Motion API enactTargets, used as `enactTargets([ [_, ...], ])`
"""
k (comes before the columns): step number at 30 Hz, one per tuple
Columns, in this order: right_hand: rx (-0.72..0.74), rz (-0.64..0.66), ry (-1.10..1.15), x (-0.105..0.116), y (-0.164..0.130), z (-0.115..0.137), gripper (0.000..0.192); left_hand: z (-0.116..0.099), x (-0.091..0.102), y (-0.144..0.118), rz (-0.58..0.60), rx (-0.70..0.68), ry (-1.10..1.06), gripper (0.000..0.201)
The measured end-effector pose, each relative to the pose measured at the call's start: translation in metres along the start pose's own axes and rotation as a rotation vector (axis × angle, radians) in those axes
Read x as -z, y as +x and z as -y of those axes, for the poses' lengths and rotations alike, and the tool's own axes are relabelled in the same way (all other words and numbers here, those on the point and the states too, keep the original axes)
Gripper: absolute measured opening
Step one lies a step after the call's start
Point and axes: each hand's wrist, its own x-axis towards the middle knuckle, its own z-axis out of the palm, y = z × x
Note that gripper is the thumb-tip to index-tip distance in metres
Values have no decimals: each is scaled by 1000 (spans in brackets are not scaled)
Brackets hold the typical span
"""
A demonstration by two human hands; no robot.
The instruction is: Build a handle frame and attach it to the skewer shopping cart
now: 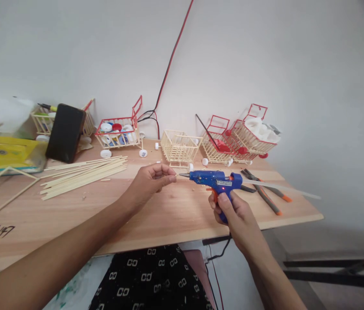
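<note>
Our wooden table: stick bundle left of our fingers; bare stick cart beyond them; pliers right; phone far left.

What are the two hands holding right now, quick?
Left hand: closed, pinching a small stick piece at the glue gun's tip.
Right hand: closed around the blue glue gun handle.

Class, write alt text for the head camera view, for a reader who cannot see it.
A person's right hand holds a blue glue gun, its nozzle aimed at a small stick piece pinched in the left hand, above a wooden table. Behind them are a bundle of sticks, pliers and several small stick-built carts along a white wall.
</note>
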Motion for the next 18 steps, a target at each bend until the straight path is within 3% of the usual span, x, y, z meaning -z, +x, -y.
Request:
enactTargets([
  [18, -10, -19, 10, 0, 0, 2, 41, 0, -1, -1, -4, 4, -3, 19],
])
